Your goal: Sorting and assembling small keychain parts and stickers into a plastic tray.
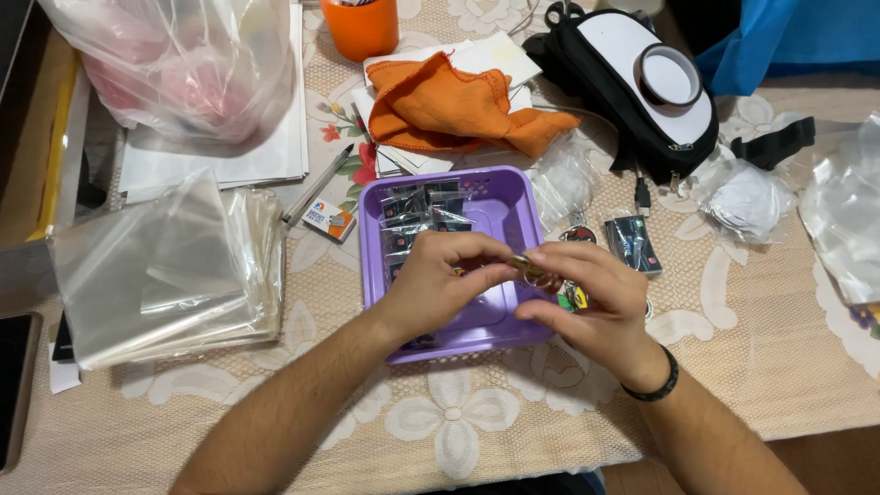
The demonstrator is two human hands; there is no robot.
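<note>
Small gold-coloured metal piece (529,267), looks like a keyring, details too small to tell. Pinched between fingertips of both hands, held roughly level just above the right edge of a purple plastic basket (513,206). Basket is shallow, square-ish, w/ several small clear packets (417,215) piled at its back-left.

My table (513,431) wears a beige lace cloth with white flowers. At its centre sits a purple basket (513,206). At nine o'clock lies a stack of clear plastic bags (165,275); at eleven, white papers (275,156). An orange cup (362,27) and orange cloth (449,105) lie at twelve, a black pouch (632,82) at one, a phone (14,385) at eight.
</note>
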